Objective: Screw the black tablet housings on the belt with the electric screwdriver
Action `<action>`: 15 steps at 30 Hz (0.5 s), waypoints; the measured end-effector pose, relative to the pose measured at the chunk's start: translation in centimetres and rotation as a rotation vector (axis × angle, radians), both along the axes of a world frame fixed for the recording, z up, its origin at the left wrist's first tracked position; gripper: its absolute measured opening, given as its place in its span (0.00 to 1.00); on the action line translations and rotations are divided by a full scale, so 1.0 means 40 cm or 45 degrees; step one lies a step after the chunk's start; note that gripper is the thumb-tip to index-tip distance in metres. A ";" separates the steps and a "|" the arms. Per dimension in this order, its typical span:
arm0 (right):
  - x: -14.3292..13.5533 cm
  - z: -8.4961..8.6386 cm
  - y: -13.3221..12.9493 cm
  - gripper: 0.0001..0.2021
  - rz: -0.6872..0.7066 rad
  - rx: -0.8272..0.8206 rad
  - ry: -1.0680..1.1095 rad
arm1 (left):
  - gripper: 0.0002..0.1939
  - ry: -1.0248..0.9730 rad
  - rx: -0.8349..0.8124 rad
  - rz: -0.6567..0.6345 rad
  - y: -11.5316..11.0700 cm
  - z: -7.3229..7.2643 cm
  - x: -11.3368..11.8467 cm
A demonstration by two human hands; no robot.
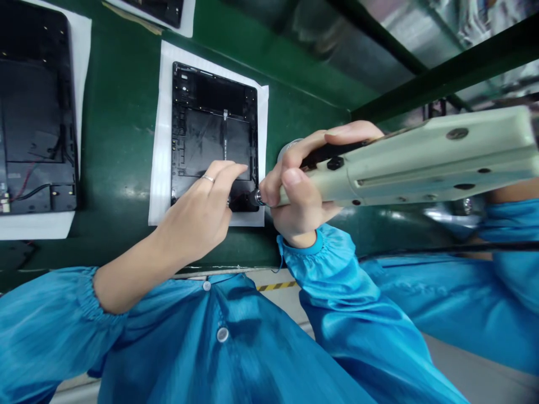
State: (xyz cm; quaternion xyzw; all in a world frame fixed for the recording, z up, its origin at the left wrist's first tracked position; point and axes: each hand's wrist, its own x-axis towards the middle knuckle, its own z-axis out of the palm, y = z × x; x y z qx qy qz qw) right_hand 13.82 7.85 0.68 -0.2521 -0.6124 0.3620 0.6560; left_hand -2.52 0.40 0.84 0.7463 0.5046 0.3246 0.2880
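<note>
A black device housing (210, 134) lies on a white sheet (160, 185) on the green bench. My left hand (202, 207), with a ring on one finger, rests over the housing's lower edge; its fingers are bent and what its fingertips touch is hidden. My right hand (301, 185) is wrapped round the front of a pale green power screwdriver (421, 157), held nearly level. The tool's dark tip is at the housing's lower right corner. A thin strip (225, 134) runs down the middle of the housing.
On the left, a larger black housing (33, 123) with red and black wires lies on another white sheet (84, 56). Part of a third dark panel (168, 10) shows at the top. A green metal frame (442, 70) crosses the upper right. Another person's blue sleeve (514, 224) is at right.
</note>
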 end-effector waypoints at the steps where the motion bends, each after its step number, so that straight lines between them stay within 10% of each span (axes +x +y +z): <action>1: -0.003 0.004 0.002 0.22 -0.020 0.019 0.020 | 0.34 0.002 0.002 0.002 0.000 0.001 0.000; 15: 0.014 0.051 -0.030 0.19 -0.079 -0.074 0.127 | 0.08 0.108 0.099 -0.089 0.007 -0.010 0.001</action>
